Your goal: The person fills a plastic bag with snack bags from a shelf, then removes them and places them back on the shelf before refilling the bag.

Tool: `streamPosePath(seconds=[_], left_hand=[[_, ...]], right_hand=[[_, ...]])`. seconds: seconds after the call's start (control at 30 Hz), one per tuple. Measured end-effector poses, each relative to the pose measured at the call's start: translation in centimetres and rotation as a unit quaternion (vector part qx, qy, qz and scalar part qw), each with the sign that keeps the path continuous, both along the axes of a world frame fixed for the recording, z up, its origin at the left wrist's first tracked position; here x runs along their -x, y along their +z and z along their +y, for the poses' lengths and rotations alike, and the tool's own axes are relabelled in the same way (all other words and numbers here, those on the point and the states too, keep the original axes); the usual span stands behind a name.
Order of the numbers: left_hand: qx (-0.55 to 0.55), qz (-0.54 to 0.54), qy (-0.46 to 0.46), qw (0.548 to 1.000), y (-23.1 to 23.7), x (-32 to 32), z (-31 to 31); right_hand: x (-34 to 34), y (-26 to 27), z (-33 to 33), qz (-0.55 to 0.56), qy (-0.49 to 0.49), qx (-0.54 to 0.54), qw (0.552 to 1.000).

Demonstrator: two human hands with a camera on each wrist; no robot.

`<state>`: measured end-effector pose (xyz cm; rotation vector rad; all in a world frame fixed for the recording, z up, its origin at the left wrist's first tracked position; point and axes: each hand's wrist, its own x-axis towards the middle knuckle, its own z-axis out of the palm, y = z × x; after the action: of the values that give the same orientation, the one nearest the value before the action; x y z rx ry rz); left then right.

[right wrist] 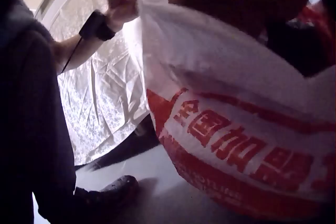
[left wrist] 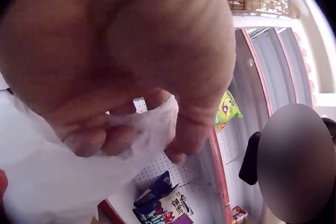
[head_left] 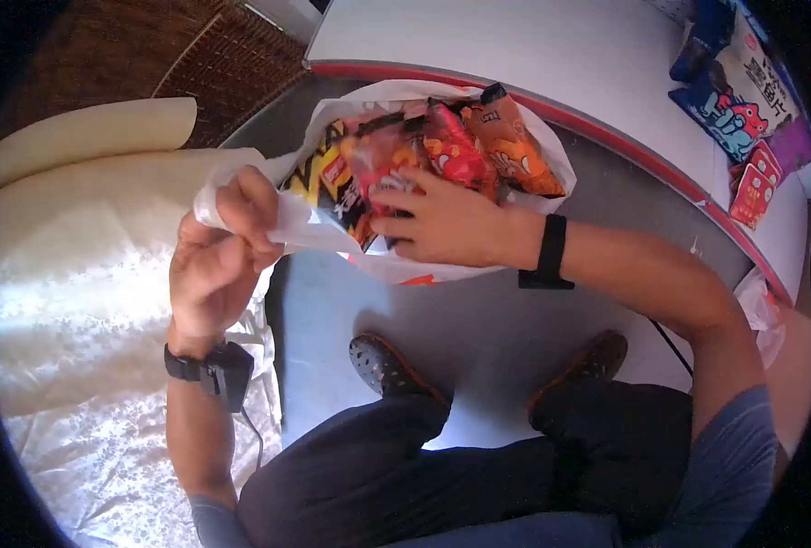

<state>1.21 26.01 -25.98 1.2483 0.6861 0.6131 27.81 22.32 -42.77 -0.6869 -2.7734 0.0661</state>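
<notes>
A white plastic bag (head_left: 561, 169) full of snack packets hangs wide-mouthed in front of me. My left hand (head_left: 218, 247) grips its gathered left edge, the film bunched between thumb and fingers. In the left wrist view the same white film (left wrist: 152, 129) passes through the curled fingers. My right hand (head_left: 451, 219) reaches over the bag's near rim, its fingers spread across a blurred red packet (head_left: 383, 160). Around it lie a black-and-yellow packet (head_left: 332, 173), a red packet (head_left: 456, 146) and an orange packet (head_left: 510, 146). Red lettering (right wrist: 226, 137) marks the bag's outside in the right wrist view.
A white shelf (head_left: 479, 41) with a red edge runs behind the bag, holding a blue-and-white snack bag (head_left: 734, 100) and small red packets (head_left: 757, 187) at right. Cream patterned cloth (head_left: 104, 320) covers something at left. My shoes (head_left: 392, 365) stand on the grey floor below.
</notes>
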Motion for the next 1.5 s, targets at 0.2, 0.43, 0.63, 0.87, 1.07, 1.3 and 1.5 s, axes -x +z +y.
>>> streamPosePath(seconds=[0.2, 0.43, 0.63, 0.87, 1.07, 1.3, 1.5], left_hand=[[-0.012, -0.042, 0.089, 0.995, -0.7, -0.4, 0.0], [-0.015, -0.008, 0.102, 0.995, -0.3, -0.3, -0.2], [-0.007, 0.018, 0.078, 0.997, -0.9, 0.2, -0.5], [0.031, -0.028, 0.184, 0.982, 0.2, 2.0, -0.5], [0.044, -0.086, 0.184, 0.978, 0.6, 2.9, -1.4], [0.048, -0.065, 0.226, 0.971, 0.0, 2.4, -2.1], [0.062, -0.064, 0.165, 0.982, 0.0, 1.8, -1.8]], right_hand=[[-1.2, -1.5, -1.2, 0.068, 0.009, 0.359, 0.931], [-2.4, 0.2, -0.8, 0.130, -0.140, 0.058, 0.980], [-0.6, 1.0, -2.8, 0.035, -0.022, 0.265, 0.963], [-4.5, 3.2, 1.9, 0.262, -0.058, -0.024, 0.963], [-11.6, 3.4, 3.7, 0.326, -0.347, 0.067, 0.877], [-13.6, -2.1, -0.6, 0.135, -0.349, 0.258, 0.891], [-9.7, 0.0, -0.3, 0.271, -0.292, 0.516, 0.758]])
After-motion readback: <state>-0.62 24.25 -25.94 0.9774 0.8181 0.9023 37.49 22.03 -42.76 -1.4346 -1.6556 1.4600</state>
